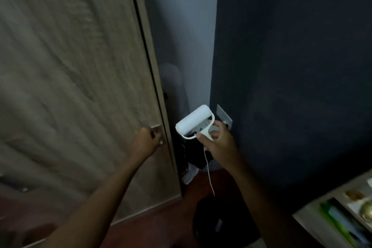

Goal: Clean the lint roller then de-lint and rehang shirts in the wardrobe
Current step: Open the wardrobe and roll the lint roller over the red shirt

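You are closing your left hand (145,140) around the small metal handle (157,130) at the right edge of the wardrobe door (76,78). Your right hand (216,139) is gripping the white lint roller (193,122) by its handle, just right of that door's edge, roller end tilted up and leftward. A thin white cord (209,173) is hanging from it toward the dark bin (219,225) below.
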The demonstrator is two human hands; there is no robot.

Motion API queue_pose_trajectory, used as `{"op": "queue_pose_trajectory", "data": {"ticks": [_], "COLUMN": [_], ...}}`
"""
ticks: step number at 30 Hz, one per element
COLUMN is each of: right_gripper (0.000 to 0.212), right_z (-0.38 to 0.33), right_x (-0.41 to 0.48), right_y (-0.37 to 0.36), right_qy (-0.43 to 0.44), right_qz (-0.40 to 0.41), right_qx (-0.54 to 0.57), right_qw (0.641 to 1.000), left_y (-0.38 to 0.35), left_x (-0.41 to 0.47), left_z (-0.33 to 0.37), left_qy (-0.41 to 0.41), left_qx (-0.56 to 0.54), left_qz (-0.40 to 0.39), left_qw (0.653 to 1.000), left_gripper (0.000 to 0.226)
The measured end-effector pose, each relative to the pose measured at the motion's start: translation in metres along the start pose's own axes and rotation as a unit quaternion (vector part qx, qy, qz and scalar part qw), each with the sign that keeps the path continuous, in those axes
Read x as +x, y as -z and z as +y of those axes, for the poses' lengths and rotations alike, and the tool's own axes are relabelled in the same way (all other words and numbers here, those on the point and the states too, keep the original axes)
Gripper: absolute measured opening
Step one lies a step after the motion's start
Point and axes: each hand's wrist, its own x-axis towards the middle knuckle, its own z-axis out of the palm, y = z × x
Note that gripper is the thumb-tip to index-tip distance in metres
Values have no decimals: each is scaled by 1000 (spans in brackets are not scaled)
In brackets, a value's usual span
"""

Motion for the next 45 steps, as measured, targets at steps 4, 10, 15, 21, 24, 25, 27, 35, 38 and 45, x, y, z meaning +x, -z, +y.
{"op": "queue_pose_trajectory", "data": {"ticks": [4, 10, 15, 21, 24, 25, 27, 35, 38, 45], "right_gripper": [46, 50, 50, 40, 40, 43, 49, 53, 59, 43], "right_z": [-15, -31, -35, -29, -27, -26, -23, -22, -27, -62], "right_x": [22, 40, 48, 56, 62, 63, 65, 58, 59, 47], "right_y": [-47, -79, -81, -83, -88, -91, -98, -148, -179, -264], "right_qy": [-14, -25, -36, -31, -18, -13, -8, 5, 9, 57], "right_qz": [-6, -17, -41, -93, -115, -125, -146, -201, -224, -286], "right_qx": [15, 39, 59, 69, 71, 72, 74, 90, 85, 60], "right_qw": [1000, 999, 997, 993, 991, 989, 986, 975, 971, 955], "left_y": [0, -24, -37, -38, -30, -28, -23, 14, 36, 98], "left_x": [31, 58, 73, 73, 67, 65, 60, 41, 34, 19], "left_z": [-29, -45, -52, -52, -50, -53, -62, -122, -154, -243], "left_qy": [17, 16, 45, 75, 77, 85, 110, 197, 239, 319], "left_qx": [58, 106, 95, 50, 48, 58, 79, 177, 184, 159], "left_qz": [-20, -58, -28, -5, 28, 35, 48, 88, 106, 133], "left_qw": [998, 993, 994, 996, 995, 994, 990, 960, 948, 925], "left_gripper": [32, 31, 32, 33, 34, 36, 37, 40, 41, 34]}}
